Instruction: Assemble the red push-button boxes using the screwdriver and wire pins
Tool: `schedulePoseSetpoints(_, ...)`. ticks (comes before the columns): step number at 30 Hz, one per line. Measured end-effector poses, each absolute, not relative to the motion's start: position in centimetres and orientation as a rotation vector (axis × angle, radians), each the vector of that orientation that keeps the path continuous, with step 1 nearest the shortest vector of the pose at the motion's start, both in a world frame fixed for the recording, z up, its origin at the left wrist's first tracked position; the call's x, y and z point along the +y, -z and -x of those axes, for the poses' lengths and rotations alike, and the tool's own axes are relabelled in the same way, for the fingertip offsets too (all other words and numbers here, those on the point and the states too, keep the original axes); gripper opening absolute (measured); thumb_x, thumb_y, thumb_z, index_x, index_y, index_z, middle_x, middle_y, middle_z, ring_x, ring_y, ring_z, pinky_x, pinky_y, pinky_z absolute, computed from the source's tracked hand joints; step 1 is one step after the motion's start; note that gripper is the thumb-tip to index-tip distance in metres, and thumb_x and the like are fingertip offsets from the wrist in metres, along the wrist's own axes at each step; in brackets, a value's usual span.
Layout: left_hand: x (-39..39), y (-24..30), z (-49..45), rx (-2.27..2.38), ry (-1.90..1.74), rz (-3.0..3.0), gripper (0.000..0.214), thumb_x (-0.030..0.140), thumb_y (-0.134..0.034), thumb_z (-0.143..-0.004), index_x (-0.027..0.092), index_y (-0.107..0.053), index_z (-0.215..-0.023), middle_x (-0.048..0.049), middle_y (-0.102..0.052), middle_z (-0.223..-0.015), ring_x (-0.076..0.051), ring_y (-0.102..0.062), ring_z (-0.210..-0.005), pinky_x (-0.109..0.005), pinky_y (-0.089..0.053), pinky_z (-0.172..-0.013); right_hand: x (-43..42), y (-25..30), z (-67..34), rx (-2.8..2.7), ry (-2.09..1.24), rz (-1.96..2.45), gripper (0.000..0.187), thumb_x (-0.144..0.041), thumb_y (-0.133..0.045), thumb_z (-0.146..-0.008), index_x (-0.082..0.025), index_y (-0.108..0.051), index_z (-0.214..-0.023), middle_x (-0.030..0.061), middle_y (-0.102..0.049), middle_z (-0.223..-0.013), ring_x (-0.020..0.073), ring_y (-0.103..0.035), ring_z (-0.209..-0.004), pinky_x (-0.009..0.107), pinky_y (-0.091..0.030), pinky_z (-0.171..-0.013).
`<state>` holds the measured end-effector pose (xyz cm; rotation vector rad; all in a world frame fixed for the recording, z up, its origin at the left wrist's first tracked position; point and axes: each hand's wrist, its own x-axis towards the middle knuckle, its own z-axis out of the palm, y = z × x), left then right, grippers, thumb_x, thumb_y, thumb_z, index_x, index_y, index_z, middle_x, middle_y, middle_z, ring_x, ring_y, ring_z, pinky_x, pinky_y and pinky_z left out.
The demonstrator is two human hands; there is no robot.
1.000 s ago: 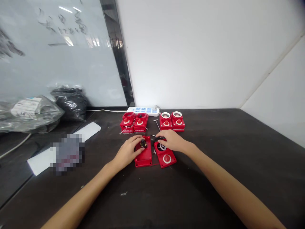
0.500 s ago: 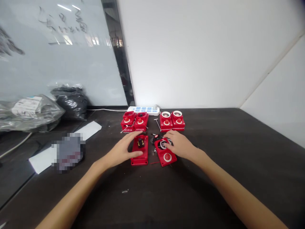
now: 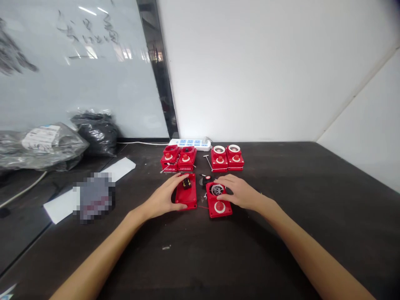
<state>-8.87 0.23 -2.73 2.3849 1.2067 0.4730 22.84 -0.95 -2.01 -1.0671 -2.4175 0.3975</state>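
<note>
My left hand (image 3: 162, 198) is around the left side of a red plastic housing (image 3: 189, 196), fingers at its far edge and thumb at the near edge. The housing lies open side up on the table, with a black part (image 3: 186, 183) with yellow bits inside. My right hand (image 3: 239, 191) grips a red cover (image 3: 214, 210) from its right side, thumb across its middle. That cover carries a white round grille (image 3: 216, 190) and a red dome (image 3: 219, 206) in a white ring. A thin red wire shows at its left edge. A small black round part (image 3: 205, 179) lies between the hands.
Two red units (image 3: 186, 159) with loose wires stand at back left. Two more red units (image 3: 235, 158) with white rings stand at back right. A white power strip (image 3: 190, 144) lies behind them. Plastic bags (image 3: 96, 133), white paper (image 3: 62, 206) and a blurred patch are on the left.
The red cover has turned from tilted to nearly straight under my right hand. The red housing has shifted slightly, and my left thumb has moved to its near edge.
</note>
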Motion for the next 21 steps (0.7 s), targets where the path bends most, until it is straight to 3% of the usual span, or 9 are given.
schedulePoseSetpoints(4,0.7,3.8,8.7,1.219,-0.518,-2.374,0.09,0.053,-0.071,-0.077,0.032,-0.023,-0.151,-0.0081,-0.025,-0.159,-0.031,-0.026,-0.145,-0.049,-0.029,-0.116,-2.3,0.8,-22.1,-2.299,-0.372,0.978,0.048,-0.042,-0.069,-0.083,-0.019,-0.061,-0.125,0.0102,-0.067,-0.118,0.0218,-0.062,-0.106,0.038,-0.049,-0.096)
schedulePoseSetpoints(9,1.2,4.3,8.9,1.24,-0.605,-2.461,0.083,0.054,-0.067,-0.08,0.031,-0.028,-0.149,-0.008,-0.035,-0.155,-0.03,-0.032,-0.142,-0.049,-0.031,-0.114,-4.1,1.2,-19.6,-2.377,-0.34,0.819,0.046,-0.045,-0.071,-0.08,-0.015,-0.065,-0.115,0.0122,-0.068,-0.113,0.0235,-0.061,-0.105,0.039,-0.049,-0.095)
schedulePoseSetpoints(15,0.9,3.9,8.7,1.303,-0.669,-2.507,0.076,0.051,-0.066,-0.083,0.031,-0.032,-0.147,-0.008,-0.046,-0.147,-0.029,-0.046,-0.133,-0.047,-0.039,-0.108,-4.8,1.4,-19.0,-2.463,-0.389,0.886,0.043,-0.044,-0.074,-0.077,-0.015,-0.067,-0.108,0.0109,-0.068,-0.106,0.0234,-0.062,-0.098,0.038,-0.05,-0.09)
schedulePoseSetpoints(21,0.8,3.7,8.5,1.339,-0.676,-2.527,0.072,0.052,-0.064,-0.084,0.028,-0.035,-0.146,-0.0078,-0.049,-0.145,-0.027,-0.048,-0.131,-0.044,-0.041,-0.107,-3.5,1.1,-19.3,-2.517,-0.372,0.984,0.038,-0.044,-0.071,-0.081,-0.016,-0.066,-0.107,0.0102,-0.068,-0.108,0.0239,-0.061,-0.101,0.038,-0.048,-0.091)
